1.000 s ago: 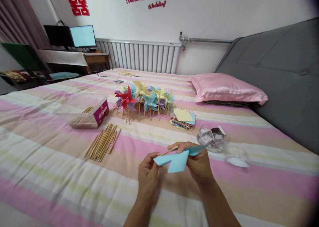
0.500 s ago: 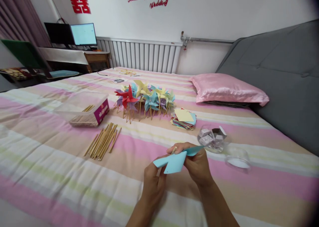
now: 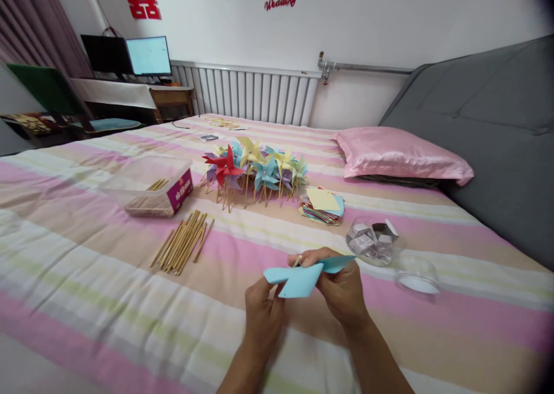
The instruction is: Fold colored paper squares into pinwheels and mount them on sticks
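Note:
A light blue paper pinwheel [image 3: 298, 281] is held between my two hands above the striped bedspread, its blades partly folded. My left hand [image 3: 263, 307] is closed at the pinwheel's left side, fingers beneath the paper. My right hand [image 3: 344, 290] grips it from the right, with fingers reaching behind the blades. A small pale stick end [image 3: 297, 261] shows near the right fingers; the rest of it is hidden. Just beyond my right hand stands a clear jar [image 3: 373, 241] with small boxes in it, its clear lid [image 3: 416, 278] beside it.
Finished pinwheels [image 3: 265, 175] stand clustered in the middle of the bed. Paper squares [image 3: 322, 205] lie stacked to their right. Loose sticks [image 3: 184, 241] lie at left, near a clear plastic box [image 3: 149, 208] holding more sticks. A pink pillow [image 3: 402, 154] rests by the grey headboard [image 3: 485, 117].
Both hands and the pinwheel have shifted slightly left, and its front blade is tilted a little flatter. The whole view has moved slightly. Both hands keep their hold.

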The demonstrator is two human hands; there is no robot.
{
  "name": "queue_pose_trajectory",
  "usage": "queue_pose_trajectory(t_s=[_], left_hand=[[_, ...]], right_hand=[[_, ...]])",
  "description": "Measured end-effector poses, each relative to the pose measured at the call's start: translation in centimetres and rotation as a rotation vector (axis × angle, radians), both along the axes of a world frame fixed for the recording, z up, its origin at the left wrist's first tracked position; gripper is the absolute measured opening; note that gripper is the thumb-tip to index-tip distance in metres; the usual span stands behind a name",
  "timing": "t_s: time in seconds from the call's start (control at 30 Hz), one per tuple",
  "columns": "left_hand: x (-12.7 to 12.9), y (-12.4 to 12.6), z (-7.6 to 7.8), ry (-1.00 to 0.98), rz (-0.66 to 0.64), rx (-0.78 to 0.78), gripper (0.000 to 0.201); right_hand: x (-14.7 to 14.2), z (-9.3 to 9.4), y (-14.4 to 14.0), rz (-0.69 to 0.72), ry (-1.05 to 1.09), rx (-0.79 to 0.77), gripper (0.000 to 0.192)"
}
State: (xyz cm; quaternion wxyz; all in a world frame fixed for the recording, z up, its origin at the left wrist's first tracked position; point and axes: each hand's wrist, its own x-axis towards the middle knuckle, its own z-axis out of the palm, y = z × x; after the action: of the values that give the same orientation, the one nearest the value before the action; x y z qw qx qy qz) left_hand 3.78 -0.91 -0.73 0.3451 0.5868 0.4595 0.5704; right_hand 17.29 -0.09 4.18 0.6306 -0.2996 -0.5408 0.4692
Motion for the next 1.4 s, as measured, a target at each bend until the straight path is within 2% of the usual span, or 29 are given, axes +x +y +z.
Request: queue_pose_trajectory(t_s=[0.13,0.37,0.57,0.9,1.4], left_hand=[[-0.4,0.3,0.1,-0.016,-0.022,0.028,0.021],[-0.5,0.4,0.7,-0.129,-0.02,-0.036,0.014],[-0.3,0.2,0.9,-0.128,-0.015,-0.018,0.015],[-0.5,0.2,0.1,-0.15,-0.043,0.01,0.015],[-0.5,0.4,-0.6,-0.058,-0.052,0.231,0.02]], right_hand=[[-0.1,0.0,0.0,0.01,0.002,-0.006,0.003],[-0.2,0.1,-0.1,0.006,-0.017,-0.009,0.005],[-0.3,0.0,-0.1,0.035,-0.001,-0.014,0.005],[-0.1,0.0,-0.1,0.045,-0.014,0.0,0.001],[0.3,-0.1,0.2,0.04,-0.065,0.086,0.011]])
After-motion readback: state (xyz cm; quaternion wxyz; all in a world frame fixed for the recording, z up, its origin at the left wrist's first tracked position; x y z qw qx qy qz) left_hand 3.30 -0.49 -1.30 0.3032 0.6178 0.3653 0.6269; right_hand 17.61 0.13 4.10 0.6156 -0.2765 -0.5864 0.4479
